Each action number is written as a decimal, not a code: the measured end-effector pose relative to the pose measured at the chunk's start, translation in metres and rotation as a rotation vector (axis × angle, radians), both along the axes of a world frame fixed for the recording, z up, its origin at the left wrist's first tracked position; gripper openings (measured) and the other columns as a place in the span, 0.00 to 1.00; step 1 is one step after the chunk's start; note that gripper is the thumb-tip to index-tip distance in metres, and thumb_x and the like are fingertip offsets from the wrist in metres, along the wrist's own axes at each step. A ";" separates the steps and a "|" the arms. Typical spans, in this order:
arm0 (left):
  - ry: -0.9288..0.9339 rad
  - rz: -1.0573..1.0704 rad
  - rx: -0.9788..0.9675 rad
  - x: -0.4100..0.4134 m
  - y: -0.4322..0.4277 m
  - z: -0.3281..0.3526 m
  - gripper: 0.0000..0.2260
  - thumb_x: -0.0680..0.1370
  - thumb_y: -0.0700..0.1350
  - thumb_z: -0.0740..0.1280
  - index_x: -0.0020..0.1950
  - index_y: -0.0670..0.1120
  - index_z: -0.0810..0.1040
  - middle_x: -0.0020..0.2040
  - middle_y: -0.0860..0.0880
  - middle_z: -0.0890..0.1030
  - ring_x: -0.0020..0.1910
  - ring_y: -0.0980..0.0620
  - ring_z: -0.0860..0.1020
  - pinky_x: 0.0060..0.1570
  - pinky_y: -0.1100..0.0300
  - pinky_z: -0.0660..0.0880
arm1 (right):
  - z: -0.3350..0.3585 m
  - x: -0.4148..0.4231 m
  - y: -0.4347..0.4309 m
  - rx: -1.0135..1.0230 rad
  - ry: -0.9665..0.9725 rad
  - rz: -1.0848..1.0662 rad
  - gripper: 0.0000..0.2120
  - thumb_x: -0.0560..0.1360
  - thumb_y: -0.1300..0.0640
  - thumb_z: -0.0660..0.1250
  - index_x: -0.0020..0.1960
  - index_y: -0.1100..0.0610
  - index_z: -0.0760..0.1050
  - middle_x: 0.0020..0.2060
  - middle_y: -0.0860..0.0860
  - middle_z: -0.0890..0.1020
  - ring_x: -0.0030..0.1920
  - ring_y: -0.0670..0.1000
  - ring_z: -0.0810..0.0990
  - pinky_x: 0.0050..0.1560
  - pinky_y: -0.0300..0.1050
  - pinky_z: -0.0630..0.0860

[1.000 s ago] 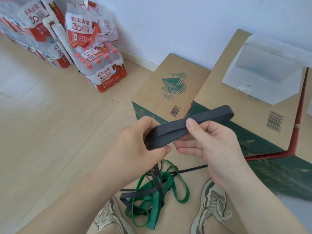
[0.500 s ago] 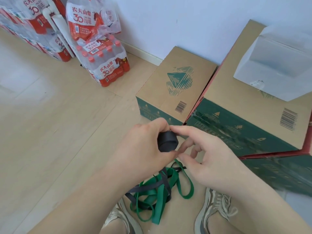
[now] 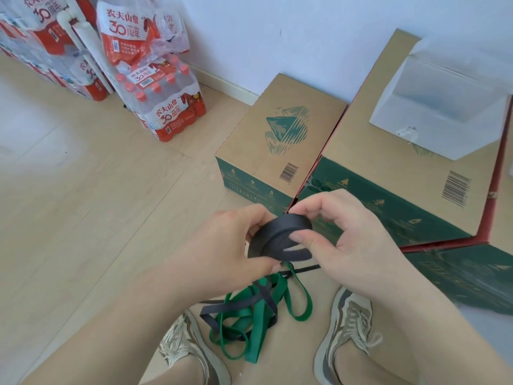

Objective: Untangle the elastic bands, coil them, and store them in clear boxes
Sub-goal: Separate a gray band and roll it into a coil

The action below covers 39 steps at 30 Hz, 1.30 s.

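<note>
A dark grey elastic band, rolled into a tight coil (image 3: 280, 237), sits between both hands at the middle of the view. My left hand (image 3: 236, 245) grips the coil from the left. My right hand (image 3: 347, 237) pinches it from the right, thumb on its outer layer and fingers over the top. On the floor below lies a tangle of green and dark grey bands (image 3: 249, 315) between my two shoes. A clear plastic box (image 3: 444, 107) stands on the large carton at the upper right.
Two cardboard cartons stand against the wall, a small one (image 3: 274, 145) and a larger one (image 3: 388, 168). Shrink-wrapped packs of water bottles (image 3: 155, 87) are stacked at the upper left. My shoes (image 3: 347, 329) flank the band tangle on the wooden floor.
A second ago the dark band was a folded strip stretched between my hands. It is now rolled into a coil, which has grown thicker in the last half second.
</note>
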State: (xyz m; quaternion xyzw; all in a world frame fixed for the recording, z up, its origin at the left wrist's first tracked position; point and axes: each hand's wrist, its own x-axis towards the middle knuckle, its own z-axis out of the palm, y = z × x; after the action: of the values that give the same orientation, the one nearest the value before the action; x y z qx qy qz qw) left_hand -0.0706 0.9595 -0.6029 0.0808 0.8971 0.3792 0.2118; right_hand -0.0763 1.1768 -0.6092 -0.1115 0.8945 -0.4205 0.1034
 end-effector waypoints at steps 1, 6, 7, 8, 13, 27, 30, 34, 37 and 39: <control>-0.013 0.005 0.008 0.000 0.000 -0.001 0.13 0.71 0.50 0.79 0.48 0.60 0.77 0.42 0.60 0.82 0.47 0.66 0.78 0.47 0.71 0.74 | 0.000 0.000 0.000 -0.007 0.002 -0.006 0.12 0.75 0.56 0.75 0.54 0.42 0.79 0.51 0.41 0.80 0.58 0.42 0.78 0.56 0.25 0.68; -0.053 0.073 0.102 0.001 0.006 -0.005 0.12 0.74 0.50 0.78 0.53 0.54 0.78 0.47 0.59 0.85 0.50 0.67 0.81 0.56 0.66 0.77 | 0.004 0.000 -0.006 -0.259 -0.128 -0.057 0.12 0.78 0.63 0.72 0.53 0.47 0.78 0.47 0.43 0.85 0.49 0.46 0.85 0.53 0.41 0.81; -0.062 0.080 0.117 0.001 0.007 -0.006 0.14 0.73 0.50 0.78 0.54 0.54 0.78 0.48 0.60 0.85 0.51 0.67 0.82 0.58 0.64 0.78 | 0.005 0.000 -0.008 -0.320 -0.145 -0.094 0.11 0.78 0.63 0.71 0.54 0.48 0.78 0.46 0.45 0.85 0.48 0.48 0.85 0.52 0.44 0.83; -0.063 0.089 0.119 0.002 0.008 -0.008 0.16 0.72 0.51 0.79 0.56 0.55 0.77 0.49 0.60 0.85 0.53 0.66 0.82 0.59 0.61 0.79 | 0.006 -0.001 -0.009 -0.376 -0.158 -0.129 0.10 0.79 0.64 0.71 0.54 0.50 0.78 0.45 0.47 0.86 0.47 0.49 0.86 0.52 0.46 0.83; -0.068 0.118 0.085 0.001 0.014 -0.018 0.13 0.75 0.53 0.76 0.55 0.58 0.76 0.48 0.63 0.84 0.51 0.68 0.80 0.55 0.59 0.80 | 0.009 -0.002 -0.016 -0.479 -0.198 -0.198 0.08 0.80 0.64 0.70 0.55 0.53 0.77 0.46 0.51 0.86 0.48 0.50 0.87 0.53 0.46 0.83; 0.210 0.052 0.228 0.004 0.006 0.021 0.15 0.83 0.44 0.66 0.69 0.56 0.77 0.53 0.60 0.82 0.54 0.57 0.80 0.55 0.61 0.76 | 0.006 -0.009 0.011 -0.144 -0.204 -0.025 0.30 0.74 0.61 0.78 0.69 0.41 0.73 0.53 0.46 0.83 0.55 0.47 0.83 0.62 0.48 0.79; 0.385 0.065 0.358 0.018 0.016 0.040 0.19 0.80 0.45 0.70 0.71 0.55 0.75 0.48 0.57 0.82 0.49 0.52 0.82 0.49 0.58 0.79 | 0.024 -0.003 0.008 -0.568 -0.179 0.025 0.32 0.71 0.65 0.79 0.71 0.48 0.75 0.53 0.55 0.84 0.54 0.58 0.84 0.59 0.56 0.81; 0.303 0.145 0.443 0.018 0.017 0.034 0.21 0.77 0.48 0.73 0.68 0.57 0.73 0.45 0.50 0.82 0.43 0.46 0.82 0.43 0.44 0.80 | 0.026 0.001 0.008 -0.554 -0.132 -0.042 0.17 0.73 0.66 0.78 0.58 0.51 0.84 0.48 0.53 0.88 0.51 0.55 0.87 0.59 0.57 0.82; 0.138 0.083 0.358 0.014 0.014 0.025 0.25 0.74 0.51 0.78 0.68 0.58 0.73 0.45 0.50 0.83 0.43 0.49 0.84 0.45 0.51 0.82 | 0.023 0.007 0.008 -0.414 -0.073 -0.081 0.13 0.75 0.63 0.77 0.53 0.48 0.85 0.46 0.48 0.88 0.48 0.49 0.86 0.55 0.52 0.83; -0.014 0.022 0.206 0.018 0.020 0.017 0.22 0.70 0.50 0.81 0.58 0.61 0.76 0.44 0.53 0.84 0.42 0.57 0.83 0.43 0.64 0.79 | 0.024 0.008 0.004 -0.470 -0.069 -0.111 0.11 0.76 0.62 0.75 0.54 0.48 0.84 0.45 0.47 0.88 0.46 0.49 0.86 0.53 0.52 0.83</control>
State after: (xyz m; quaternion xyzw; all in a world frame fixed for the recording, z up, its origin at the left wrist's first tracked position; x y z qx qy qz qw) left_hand -0.0526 0.9793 -0.5862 0.0897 0.8527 0.4722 0.2046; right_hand -0.0678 1.1812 -0.5851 -0.0688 0.7726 -0.6258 0.0817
